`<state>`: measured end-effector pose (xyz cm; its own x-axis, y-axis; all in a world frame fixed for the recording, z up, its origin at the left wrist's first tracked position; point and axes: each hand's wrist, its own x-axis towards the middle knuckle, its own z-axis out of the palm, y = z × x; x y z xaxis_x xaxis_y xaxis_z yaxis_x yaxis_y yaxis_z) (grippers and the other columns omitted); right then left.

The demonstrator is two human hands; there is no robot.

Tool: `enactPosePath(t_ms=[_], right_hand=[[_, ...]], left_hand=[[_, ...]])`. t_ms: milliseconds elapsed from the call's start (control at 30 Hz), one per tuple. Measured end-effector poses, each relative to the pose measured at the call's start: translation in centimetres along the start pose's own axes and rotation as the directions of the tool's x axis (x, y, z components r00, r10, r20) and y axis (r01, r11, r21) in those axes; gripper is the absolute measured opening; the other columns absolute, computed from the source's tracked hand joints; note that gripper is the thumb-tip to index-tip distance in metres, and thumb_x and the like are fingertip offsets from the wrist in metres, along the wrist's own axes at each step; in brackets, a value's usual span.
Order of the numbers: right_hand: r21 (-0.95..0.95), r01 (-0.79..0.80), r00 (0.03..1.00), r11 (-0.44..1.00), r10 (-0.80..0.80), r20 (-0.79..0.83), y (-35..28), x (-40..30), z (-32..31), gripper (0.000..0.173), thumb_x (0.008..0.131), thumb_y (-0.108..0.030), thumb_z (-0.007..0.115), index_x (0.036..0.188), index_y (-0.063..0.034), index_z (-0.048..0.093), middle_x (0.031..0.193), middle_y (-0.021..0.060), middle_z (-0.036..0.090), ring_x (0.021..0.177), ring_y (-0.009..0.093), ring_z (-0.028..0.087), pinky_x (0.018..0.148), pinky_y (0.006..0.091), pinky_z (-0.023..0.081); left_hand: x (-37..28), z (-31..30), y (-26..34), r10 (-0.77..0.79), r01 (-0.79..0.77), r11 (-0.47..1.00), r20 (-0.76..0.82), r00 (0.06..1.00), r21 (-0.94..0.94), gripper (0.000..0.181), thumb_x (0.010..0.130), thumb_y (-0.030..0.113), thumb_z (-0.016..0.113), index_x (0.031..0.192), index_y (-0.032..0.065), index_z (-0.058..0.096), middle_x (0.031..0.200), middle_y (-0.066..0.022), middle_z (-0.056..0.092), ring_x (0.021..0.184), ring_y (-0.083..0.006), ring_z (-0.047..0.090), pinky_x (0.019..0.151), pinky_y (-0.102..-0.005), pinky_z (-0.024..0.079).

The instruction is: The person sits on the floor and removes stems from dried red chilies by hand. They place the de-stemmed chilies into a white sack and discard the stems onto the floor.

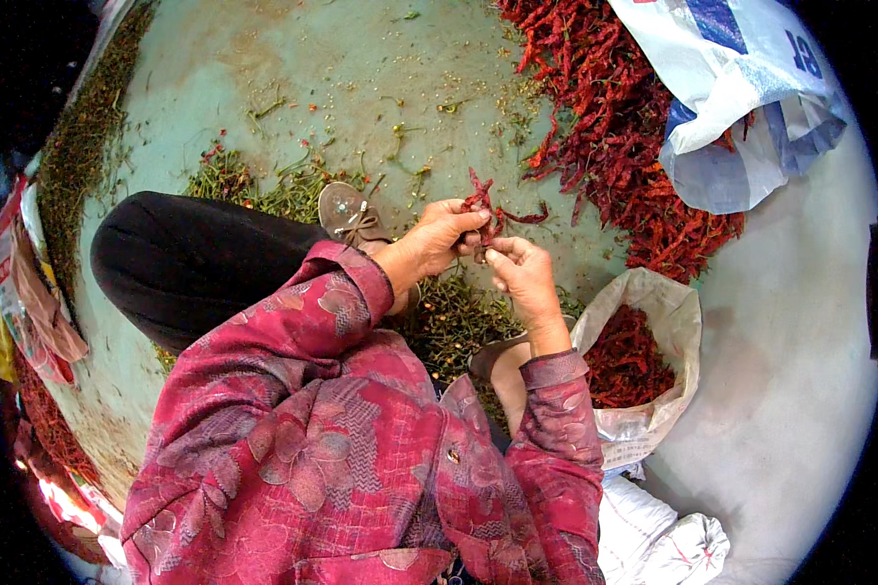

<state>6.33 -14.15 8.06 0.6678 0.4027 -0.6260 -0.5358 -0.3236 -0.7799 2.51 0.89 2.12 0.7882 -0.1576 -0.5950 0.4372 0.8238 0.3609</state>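
Note:
Several dried red chili peppers point(481, 191) are held in my left hand point(439, 238), with one pepper sticking out to the right. My right hand point(523, 274) is just below and to the right, thumb and forefinger pinched at the lower end of the bunch; the pinched part looks like a stem but is too small to be sure. On the right stands an open woven sack point(684, 314) with dried red chilies point(625, 358) inside. A large heap of dried red chilies point(600, 110) lies beyond it at the upper right.
Green and brown chili stems point(457, 314) lie between my feet, with more stems point(293, 190) by my left shoe point(347, 212). A white and blue sack point(746, 95) overlaps the heap. White sacks point(644, 534) lie at lower right. Plastic bags point(33, 285) and a strip of debris point(80, 146) are at left.

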Motion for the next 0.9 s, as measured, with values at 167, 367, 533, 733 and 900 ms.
enactPosePath(t_ms=[167, 367, 533, 733, 900], right_hand=[[0.229, -0.080, 0.997, 0.970, 0.072, 0.041, 0.3, 0.2, -0.7, 0.019, 0.083, -0.009, 0.060, 0.097, 0.0028, 0.056, 0.077, 0.0062, 0.062, 0.049, 0.004, 0.045, 0.041, 0.0161, 0.033], [0.394, -0.203, 0.979, 0.896, 0.189, 0.074, 0.2, 0.2, -0.7, 0.010, 0.085, -0.010, 0.060, 0.090, -0.0020, 0.056, 0.073, 0.0032, 0.059, 0.048, 0.002, 0.043, 0.038, 0.0147, 0.029], [0.351, -0.218, 0.971, 0.911, 0.166, 0.172, 0.5, 0.2, -1.6, 0.007, 0.085, -0.010, 0.059, 0.088, -0.0041, 0.056, 0.069, 0.0024, 0.057, 0.046, 0.003, 0.043, 0.037, 0.0159, 0.029], [0.365, -0.300, 0.877, 0.882, 0.104, 0.469, -0.4, -1.6, -2.3, 0.009, 0.084, -0.010, 0.061, 0.083, -0.0017, 0.058, 0.065, 0.0029, 0.055, 0.042, 0.002, 0.037, 0.036, 0.0161, 0.025], [0.111, -0.329, 0.825, 0.938, 0.229, 0.517, -2.8, -2.8, -3.9, 0.011, 0.082, -0.007, 0.059, 0.082, 0.0039, 0.062, 0.063, 0.0057, 0.056, 0.042, 0.003, 0.039, 0.038, 0.0167, 0.029]], left_hand=[[0.0, 0.1, 0.0, -0.009, 0.010, 0.999, 0.021, 1.000, -0.032, 0.008, 0.087, 0.016, 0.058, 0.085, 0.0083, 0.059, 0.077, -0.0041, 0.063, 0.058, -0.0068, 0.052, 0.045, -0.0195, 0.037], [0.0, 0.6, -0.1, 0.055, -0.054, 0.998, 0.038, 0.998, -0.010, 0.010, 0.090, 0.017, 0.054, 0.090, 0.0071, 0.055, 0.077, -0.0066, 0.063, 0.059, -0.0108, 0.054, 0.046, -0.0217, 0.039], [-0.2, 1.1, 0.0, 0.052, -0.055, 0.995, 0.049, 0.997, 0.080, 0.011, 0.091, 0.019, 0.052, 0.089, 0.0082, 0.053, 0.071, -0.0049, 0.058, 0.049, -0.0085, 0.046, 0.040, -0.0204, 0.031], [-0.8, 1.2, 0.3, -0.238, 0.258, 0.966, 0.337, 0.911, -0.016, 0.010, 0.091, 0.020, 0.053, 0.086, 0.0110, 0.054, 0.059, 0.0019, 0.047, 0.039, -0.0038, 0.031, 0.034, -0.0187, 0.020], [-0.6, -0.4, 0.4, -0.220, 0.262, 0.959, 0.299, 0.929, -0.108, 0.014, 0.091, 0.023, 0.052, 0.086, 0.0096, 0.053, 0.062, -0.0007, 0.049, 0.040, -0.0064, 0.032, 0.036, -0.0204, 0.024]])
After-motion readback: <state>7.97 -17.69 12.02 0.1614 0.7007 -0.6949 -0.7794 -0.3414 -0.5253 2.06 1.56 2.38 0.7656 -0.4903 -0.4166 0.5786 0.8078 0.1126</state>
